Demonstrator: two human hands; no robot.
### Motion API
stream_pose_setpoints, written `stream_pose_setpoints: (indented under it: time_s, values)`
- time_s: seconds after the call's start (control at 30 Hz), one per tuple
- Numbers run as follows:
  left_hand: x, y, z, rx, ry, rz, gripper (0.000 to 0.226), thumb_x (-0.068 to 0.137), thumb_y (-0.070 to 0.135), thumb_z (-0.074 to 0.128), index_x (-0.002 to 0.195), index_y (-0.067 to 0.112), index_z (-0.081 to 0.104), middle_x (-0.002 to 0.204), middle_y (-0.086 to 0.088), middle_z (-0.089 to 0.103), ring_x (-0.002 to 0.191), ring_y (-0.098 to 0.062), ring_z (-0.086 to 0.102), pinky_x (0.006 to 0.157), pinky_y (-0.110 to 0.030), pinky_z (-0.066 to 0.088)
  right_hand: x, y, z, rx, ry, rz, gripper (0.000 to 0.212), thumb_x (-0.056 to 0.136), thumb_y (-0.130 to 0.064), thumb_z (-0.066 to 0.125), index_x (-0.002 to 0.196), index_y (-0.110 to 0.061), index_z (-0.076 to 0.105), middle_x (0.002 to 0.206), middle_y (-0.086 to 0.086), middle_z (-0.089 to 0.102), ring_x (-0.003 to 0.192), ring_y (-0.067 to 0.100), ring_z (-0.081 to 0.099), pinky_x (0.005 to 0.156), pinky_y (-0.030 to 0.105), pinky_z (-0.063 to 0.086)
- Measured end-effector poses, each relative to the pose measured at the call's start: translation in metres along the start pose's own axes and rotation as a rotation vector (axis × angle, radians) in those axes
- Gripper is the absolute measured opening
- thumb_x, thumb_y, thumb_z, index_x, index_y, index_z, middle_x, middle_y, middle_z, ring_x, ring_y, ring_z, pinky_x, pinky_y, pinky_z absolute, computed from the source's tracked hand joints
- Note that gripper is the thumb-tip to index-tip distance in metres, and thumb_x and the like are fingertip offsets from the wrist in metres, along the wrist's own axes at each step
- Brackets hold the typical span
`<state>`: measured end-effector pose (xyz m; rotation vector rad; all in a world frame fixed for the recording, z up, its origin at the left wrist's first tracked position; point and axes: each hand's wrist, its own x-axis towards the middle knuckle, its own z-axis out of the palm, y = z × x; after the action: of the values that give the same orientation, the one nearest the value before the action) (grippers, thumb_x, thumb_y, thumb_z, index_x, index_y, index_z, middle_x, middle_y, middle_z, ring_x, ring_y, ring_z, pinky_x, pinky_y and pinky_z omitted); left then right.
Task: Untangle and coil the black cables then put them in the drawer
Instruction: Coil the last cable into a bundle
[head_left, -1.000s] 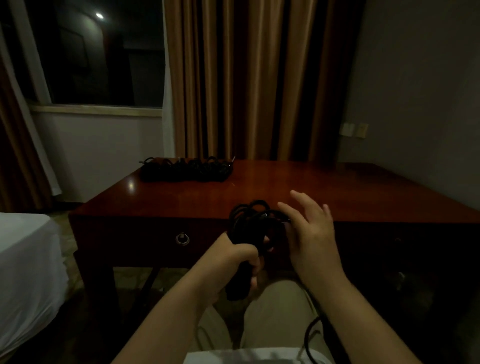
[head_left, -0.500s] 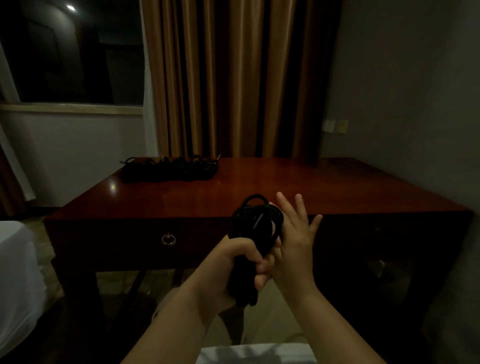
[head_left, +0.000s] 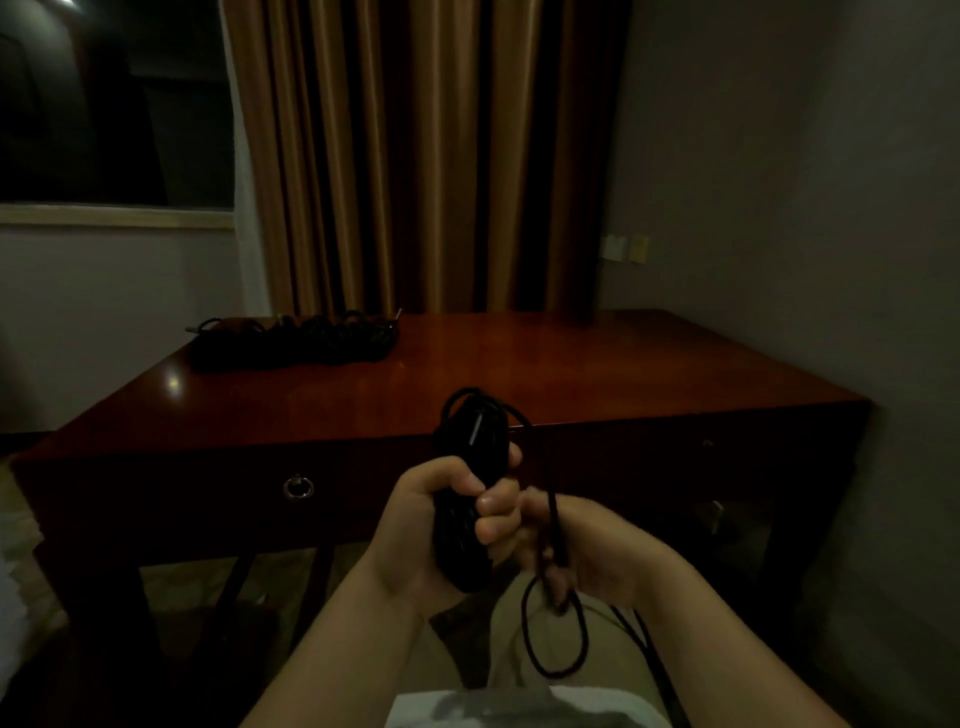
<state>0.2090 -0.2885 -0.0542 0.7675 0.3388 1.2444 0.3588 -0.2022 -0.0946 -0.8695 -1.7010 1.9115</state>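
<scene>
My left hand (head_left: 447, 519) grips a coiled bundle of black cable (head_left: 472, 441) upright in front of the desk, with a pale connector showing near its top. A loose strand (head_left: 553, 519) runs from the bundle down through my right hand (head_left: 587, 551), whose fingers curl round it just right of the left fist. Below the hand the strand hangs in a loop over my lap. A heap of more black cables (head_left: 296, 340) lies at the desk's back left. The drawer front with a ring pull (head_left: 298, 487) is closed, left of my hands.
The dark red wooden desk (head_left: 649, 374) stands against brown curtains (head_left: 415, 156) and a grey wall on the right. A window (head_left: 104, 104) is at the upper left. A white bed edge shows at the far left. My knees are below the hands.
My right hand, earlier spread open beside the bundle, has dropped lower and closed on the loose strand, drawing it down into a loop. The left hand keeps its grip.
</scene>
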Motion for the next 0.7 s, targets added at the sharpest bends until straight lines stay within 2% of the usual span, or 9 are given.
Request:
stream_pose_setpoints:
  time_s: [0.07, 0.13, 0.2, 0.3, 0.4, 0.5, 0.57, 0.63, 0.7]
  values:
    - [0.002, -0.002, 0.003, 0.037, -0.007, 0.005, 0.048, 0.045, 0.004, 0.073, 0.09, 0.005, 0.057, 0.054, -0.003, 0.043, 0.039, -0.013, 0.045, 0.04, -0.022, 0.042, 0.007, 0.008, 0.014, -0.277, 0.064, 0.0, 0.026, 0.082, -0.04, 0.067, 0.099, -0.02, 0.066, 0.092, 0.008, 0.059, 0.088, 0.026, 0.059, 0.08, 0.038, 0.048]
    - [0.003, -0.003, 0.006, 0.112, 0.041, 0.027, 0.041, 0.051, 0.005, 0.064, 0.091, 0.006, 0.054, 0.055, -0.003, 0.043, 0.04, -0.013, 0.045, 0.044, -0.024, 0.042, 0.007, 0.016, 0.02, -0.554, 0.241, -0.152, 0.023, 0.09, -0.016, 0.056, 0.113, -0.014, 0.061, 0.113, 0.01, 0.059, 0.111, 0.029, 0.056, 0.094, 0.039, 0.046]
    - [0.005, -0.003, 0.009, 0.148, 0.12, 0.081, 0.032, 0.06, 0.006, 0.052, 0.093, 0.007, 0.051, 0.054, -0.001, 0.042, 0.04, -0.012, 0.043, 0.049, -0.024, 0.043, -0.001, 0.017, 0.023, -0.468, 0.423, -0.341, 0.025, 0.095, -0.005, 0.047, 0.113, -0.014, 0.062, 0.114, 0.007, 0.062, 0.107, 0.024, 0.06, 0.088, 0.035, 0.051]
    - [0.008, -0.005, 0.013, 0.093, 0.216, 0.166, 0.024, 0.068, 0.007, 0.042, 0.091, 0.009, 0.05, 0.054, 0.0, 0.039, 0.04, -0.011, 0.041, 0.062, -0.029, 0.041, -0.02, 0.014, 0.034, -0.212, 0.459, -0.509, 0.023, 0.098, -0.017, 0.044, 0.104, -0.022, 0.066, 0.101, -0.003, 0.068, 0.097, 0.009, 0.065, 0.078, 0.02, 0.051]
    - [0.01, -0.008, 0.017, 0.006, 0.252, 0.212, 0.022, 0.069, 0.007, 0.041, 0.089, 0.009, 0.051, 0.054, 0.0, 0.039, 0.039, -0.01, 0.04, 0.048, -0.024, 0.045, -0.028, 0.02, 0.036, -0.228, 0.513, -0.59, 0.03, 0.09, -0.027, 0.043, 0.114, -0.031, 0.06, 0.114, -0.015, 0.065, 0.109, -0.003, 0.057, 0.091, 0.019, 0.047]
    - [0.011, -0.008, 0.021, -0.068, 0.24, 0.25, 0.022, 0.069, 0.006, 0.039, 0.088, 0.01, 0.051, 0.054, 0.001, 0.039, 0.037, -0.01, 0.04, 0.039, -0.021, 0.042, -0.024, 0.037, 0.028, -0.458, 0.501, -0.443, 0.05, 0.095, -0.008, 0.046, 0.125, -0.048, 0.041, 0.133, -0.021, 0.048, 0.121, -0.013, 0.042, 0.108, 0.027, 0.037]
    - [0.012, -0.01, 0.022, -0.08, 0.23, 0.246, 0.023, 0.07, 0.006, 0.039, 0.089, 0.011, 0.051, 0.053, 0.002, 0.04, 0.037, -0.009, 0.04, 0.04, -0.02, 0.041, -0.02, 0.048, 0.028, -0.64, 0.424, -0.343, 0.053, 0.093, -0.034, 0.051, 0.135, -0.054, 0.026, 0.144, -0.022, 0.035, 0.133, -0.008, 0.029, 0.115, 0.038, 0.026]
    - [0.014, -0.012, 0.024, -0.059, 0.227, 0.237, 0.025, 0.069, 0.006, 0.04, 0.091, 0.01, 0.05, 0.053, 0.001, 0.04, 0.038, -0.009, 0.04, 0.039, -0.02, 0.04, -0.016, 0.053, 0.029, -0.696, 0.426, -0.333, 0.068, 0.08, -0.078, 0.028, 0.142, -0.051, 0.02, 0.151, -0.022, 0.025, 0.141, 0.001, 0.017, 0.119, 0.046, 0.01]
    - [0.015, -0.016, 0.024, -0.03, 0.245, 0.244, 0.028, 0.067, 0.005, 0.04, 0.093, 0.01, 0.049, 0.053, 0.0, 0.039, 0.038, -0.01, 0.041, 0.039, -0.021, 0.042, -0.015, 0.046, 0.031, -0.675, 0.472, -0.368, 0.084, 0.064, -0.093, 0.002, 0.138, -0.056, 0.02, 0.149, -0.031, 0.018, 0.142, -0.004, 0.008, 0.119, 0.037, -0.007]
